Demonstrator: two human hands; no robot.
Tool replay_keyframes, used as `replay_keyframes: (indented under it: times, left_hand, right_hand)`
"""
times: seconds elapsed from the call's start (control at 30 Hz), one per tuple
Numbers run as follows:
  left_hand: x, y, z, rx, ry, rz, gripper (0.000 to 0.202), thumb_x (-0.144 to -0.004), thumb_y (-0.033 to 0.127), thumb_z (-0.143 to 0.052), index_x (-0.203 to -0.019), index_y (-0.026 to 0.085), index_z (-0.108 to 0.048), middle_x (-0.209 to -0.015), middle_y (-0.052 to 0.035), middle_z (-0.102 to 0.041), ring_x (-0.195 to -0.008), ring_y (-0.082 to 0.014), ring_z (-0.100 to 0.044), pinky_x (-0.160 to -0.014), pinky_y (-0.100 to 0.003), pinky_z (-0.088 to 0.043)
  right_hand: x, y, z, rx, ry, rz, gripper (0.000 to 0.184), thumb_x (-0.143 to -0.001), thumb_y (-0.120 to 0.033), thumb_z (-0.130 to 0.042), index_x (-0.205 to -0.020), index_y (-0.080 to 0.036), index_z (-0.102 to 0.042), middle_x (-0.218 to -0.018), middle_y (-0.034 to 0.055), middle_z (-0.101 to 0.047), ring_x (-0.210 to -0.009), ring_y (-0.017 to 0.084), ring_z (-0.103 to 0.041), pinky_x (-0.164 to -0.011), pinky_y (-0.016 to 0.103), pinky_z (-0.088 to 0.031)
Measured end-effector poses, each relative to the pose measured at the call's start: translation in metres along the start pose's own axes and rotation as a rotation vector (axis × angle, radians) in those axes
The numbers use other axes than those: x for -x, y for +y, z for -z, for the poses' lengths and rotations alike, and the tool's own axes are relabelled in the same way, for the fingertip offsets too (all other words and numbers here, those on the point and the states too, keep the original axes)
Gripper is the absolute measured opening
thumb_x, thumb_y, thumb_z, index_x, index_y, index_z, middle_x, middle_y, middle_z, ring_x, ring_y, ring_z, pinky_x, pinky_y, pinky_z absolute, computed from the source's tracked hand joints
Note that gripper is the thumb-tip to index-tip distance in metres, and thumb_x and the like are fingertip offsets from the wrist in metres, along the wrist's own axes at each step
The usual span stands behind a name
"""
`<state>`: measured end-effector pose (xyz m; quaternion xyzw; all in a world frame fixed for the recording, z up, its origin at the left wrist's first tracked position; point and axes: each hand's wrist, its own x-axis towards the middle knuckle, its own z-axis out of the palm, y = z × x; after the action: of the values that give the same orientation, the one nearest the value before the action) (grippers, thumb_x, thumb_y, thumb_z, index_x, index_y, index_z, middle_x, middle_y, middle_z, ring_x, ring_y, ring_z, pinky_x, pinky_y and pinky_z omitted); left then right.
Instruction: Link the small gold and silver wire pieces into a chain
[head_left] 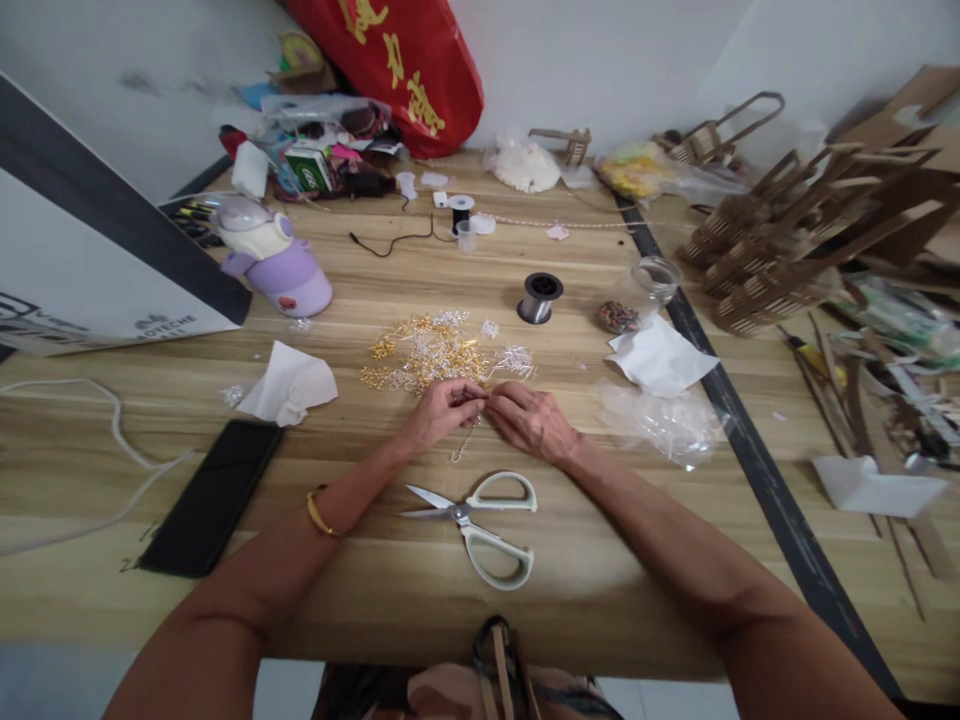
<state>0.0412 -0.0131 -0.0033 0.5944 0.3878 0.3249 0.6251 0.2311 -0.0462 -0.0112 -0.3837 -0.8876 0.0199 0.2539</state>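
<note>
My left hand (444,412) is closed in a pinch, and a short thin silvery chain (466,440) trails from beneath its fingers onto the wooden table. My right hand (531,420) meets it fingertip to fingertip, also pinched; whatever lies between its fingers is too small to make out. Just beyond both hands spreads a pile of gold and silver jewelry findings (439,355), with a small heap of silvery pins (514,360) at its right. White-handled scissors (461,512) lie spread apart on the near side of my hands.
A spool of wire (540,298) stands behind the pile. To the right are a glass jar of beads (626,305), white paper (664,355) and clear plastic bags (667,425). At left lie a black phone (214,500), crumpled paper (291,385) and a purple bottle (289,275).
</note>
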Motion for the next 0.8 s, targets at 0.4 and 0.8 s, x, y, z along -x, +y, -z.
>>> replay_keyframes:
  times: [0.4, 0.8]
  left_hand:
    - [-0.0027, -0.0037, 0.0013, 0.042, 0.009, -0.006, 0.028, -0.064, 0.03, -0.077, -0.076, 0.012, -0.062, -0.059, 0.0002, -0.062, -0.053, -0.0096, -0.059, -0.054, -0.021, -0.05]
    - [-0.0008, -0.0031, 0.0002, -0.044, 0.001, -0.047, 0.022, -0.07, 0.031, -0.072, -0.073, 0.013, -0.061, -0.056, -0.0001, -0.062, -0.05, -0.0097, -0.058, -0.051, -0.021, -0.049]
  right_hand:
    - [-0.0008, 0.0002, 0.003, -0.051, 0.029, -0.017, 0.021, -0.097, -0.023, -0.041, -0.097, -0.015, -0.06, -0.098, 0.0111, -0.063, -0.086, 0.017, -0.059, -0.071, 0.026, -0.047]
    - [-0.001, 0.0006, 0.0022, -0.045, 0.02, -0.017, 0.022, -0.098, -0.025, -0.038, -0.093, -0.016, -0.058, -0.081, 0.0077, -0.06, -0.069, 0.014, -0.054, -0.061, 0.025, -0.04]
